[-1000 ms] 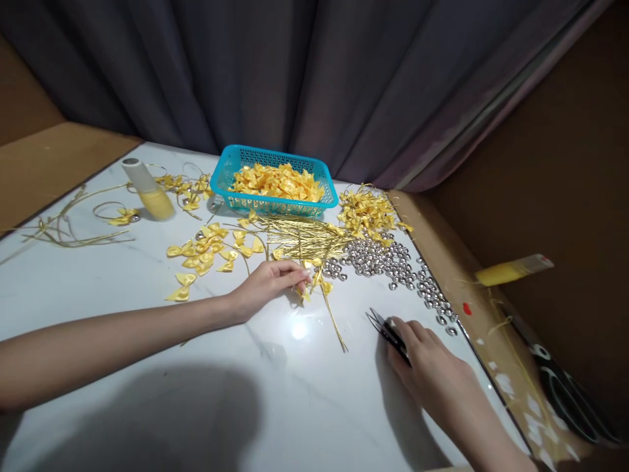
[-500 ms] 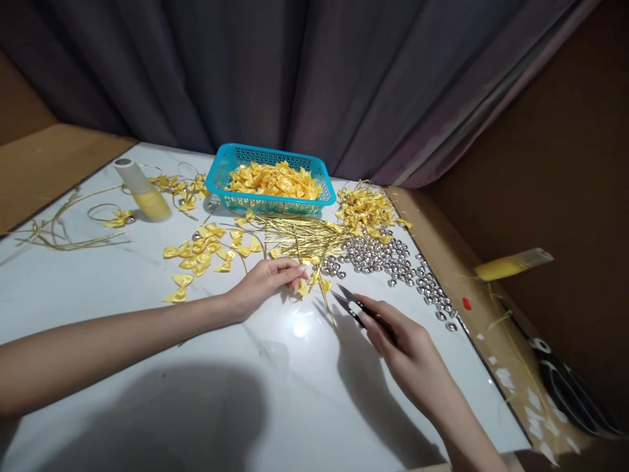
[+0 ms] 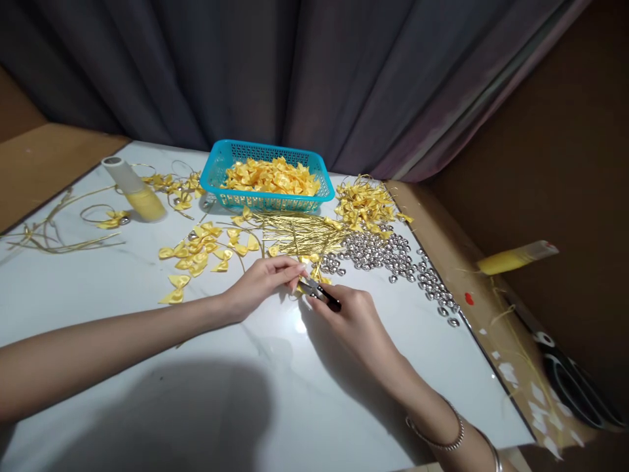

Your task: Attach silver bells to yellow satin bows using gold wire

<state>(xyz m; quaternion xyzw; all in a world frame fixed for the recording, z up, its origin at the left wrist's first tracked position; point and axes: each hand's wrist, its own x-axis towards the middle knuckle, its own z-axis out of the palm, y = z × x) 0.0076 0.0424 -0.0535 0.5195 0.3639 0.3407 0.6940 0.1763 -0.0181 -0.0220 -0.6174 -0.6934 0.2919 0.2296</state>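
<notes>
My left hand [image 3: 265,282] is closed in a pinch over the middle of the white table, on a yellow ribbon bow [image 3: 308,262] with gold cord, partly hidden by the fingers. In my right hand [image 3: 356,321] are black-handled thread snips [image 3: 324,296], their blades right at my left fingertips. A bundle of gold cords [image 3: 299,233] lies just beyond both hands. Several loose yellow bows [image 3: 199,252] are spread to the left of it. Small silvery bells or beads [image 3: 376,252] are heaped to the right.
Behind stands a blue basket [image 3: 268,196] filled with yellow bows. A pile of corded bows [image 3: 366,203] lies right of it. A spool of yellow thread [image 3: 140,193] stands at left, with cut cords [image 3: 63,239]. On the right ledge are another spool [image 3: 515,257] and large black scissors [image 3: 572,387].
My right hand has moved left, bringing the snips from beside the cord up to my left fingertips. The left hand stays in nearly the same place.
</notes>
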